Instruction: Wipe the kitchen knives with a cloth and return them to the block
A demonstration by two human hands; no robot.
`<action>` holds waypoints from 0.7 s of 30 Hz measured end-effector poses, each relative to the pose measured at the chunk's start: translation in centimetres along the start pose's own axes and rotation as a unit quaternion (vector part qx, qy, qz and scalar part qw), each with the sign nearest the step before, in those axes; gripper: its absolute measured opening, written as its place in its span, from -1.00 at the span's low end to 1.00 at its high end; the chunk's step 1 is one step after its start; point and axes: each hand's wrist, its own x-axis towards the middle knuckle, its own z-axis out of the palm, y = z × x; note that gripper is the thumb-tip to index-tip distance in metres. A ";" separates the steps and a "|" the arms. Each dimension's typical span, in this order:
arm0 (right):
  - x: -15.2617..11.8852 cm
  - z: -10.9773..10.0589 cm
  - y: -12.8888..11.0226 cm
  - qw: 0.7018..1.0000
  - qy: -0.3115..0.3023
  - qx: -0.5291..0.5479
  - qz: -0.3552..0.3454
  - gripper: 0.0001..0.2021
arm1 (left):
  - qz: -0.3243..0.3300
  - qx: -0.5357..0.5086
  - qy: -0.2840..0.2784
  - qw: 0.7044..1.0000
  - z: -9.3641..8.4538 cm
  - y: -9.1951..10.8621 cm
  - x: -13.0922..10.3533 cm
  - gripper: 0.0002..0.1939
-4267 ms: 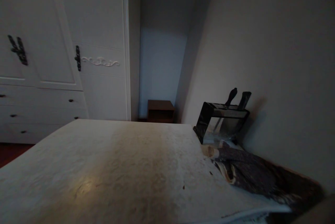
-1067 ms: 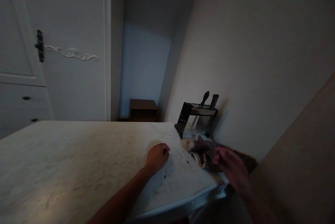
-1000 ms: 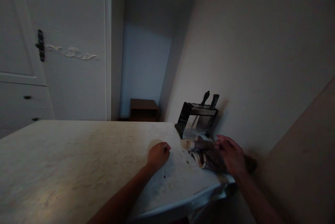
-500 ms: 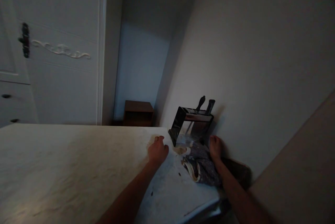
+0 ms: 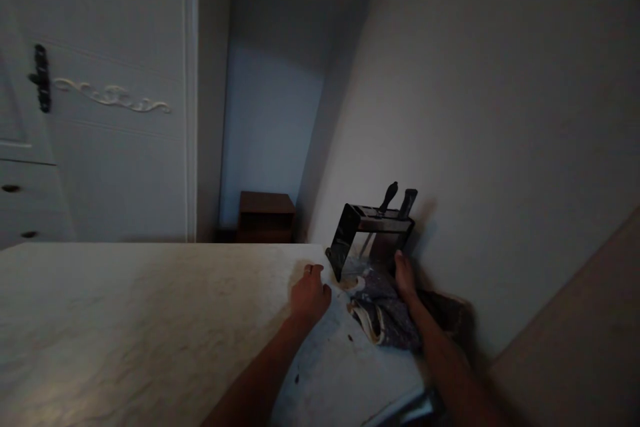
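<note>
Largest first, we see the pale wall (image 5: pixel 450 100) rising along the right; the white cabinet (image 5: pixel 120 167) fills the left, with a raised scroll (image 5: pixel 113 95) on its door; below them we have the table (image 5: pixel 165 320), its pale top marbled and stained with brown; past its far edge sits the brown box (image 5: pixel 267 204), open at the front; on the table's right side, by the wall, stands the rack (image 5: pixel 383 222), black-framed with clear panels; just in front of it lies the cloth (image 5: pixel 385 310), dark, speckled and folded, its light edge curling toward us; our right hand (image 5: pixel 404 275) is between the cloth and the wall, at the rack's near right end, its fingers bunched together, and we cannot tell whether it grips anything; our left hand (image 5: pixel 310 294) is over the table, left of the cloth and near the rack's left foot, its fingers curled downward, though we cannot tell how tightly they close; two black handles (image 5: pixel 389 198) stick up, tilted, from the rack's top; a dark pull (image 5: pixel 42 78) hangs on the cabinet door, with small knobs (image 5: pixel 11 188) on the drawers below; a ring (image 5: pixel 307 269) shows on a left finger; dark specks (image 5: pixel 350 338) dot the tabletop.
</note>
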 end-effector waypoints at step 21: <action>-0.1 -0.4 0.2 1.000 0.017 -0.012 0.012 -0.33 | 0.017 0.011 -0.013 1.000 0.1 -0.3 -0.1 -0.61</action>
